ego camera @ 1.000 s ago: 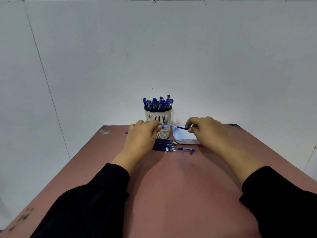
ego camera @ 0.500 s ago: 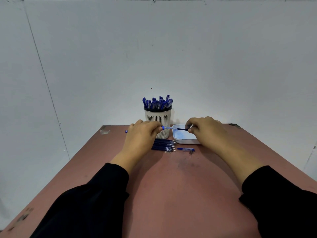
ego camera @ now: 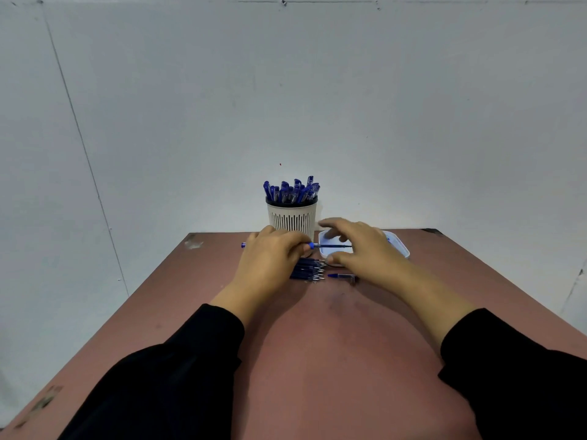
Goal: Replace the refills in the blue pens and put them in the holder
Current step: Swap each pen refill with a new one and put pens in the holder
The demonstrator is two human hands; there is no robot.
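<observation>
Pen (ego camera: 313,246): held level above the table (ego camera: 317,360), just in front of the holder (ego camera: 292,217); blue collar shows at the left fingertips, and the barrel's tail end pokes out past the left side of that hand.
Refill (ego camera: 333,246): a thin dark rod sticking out of the pen's front end towards the right, partly drawn out or partly pushed in; which of the two cannot be told.
Left hand (ego camera: 273,258): fingers curled round the pen barrel, gripping it firmly.
Right hand (ego camera: 362,246): released, fingers spread and relaxed over the tray (ego camera: 401,247), holding nothing; it hovers close to the refill's free end but does not appear to pinch it.
Holder: upright at the far edge of the table, already crowded with blue pens.
Spare refills (ego camera: 308,269): a small bundle lying flat on the table, just below the left hand.
Loose part (ego camera: 341,276): a short blue-tipped clear piece, probably the pen's nose section, lying on the table beside the bundle.
Step in hand: judged to be the refill exchange on one pen, with its nose section off.
Next move calls for: the right hand to pinch the thin rod at its free end and move it straight along the barrel's axis while the left hand keeps the pen steady; then the nose section needs refitting before the pen goes into the holder.
Caution: the holder is nearly full, so insertion will need a gap among the standing pens.
</observation>
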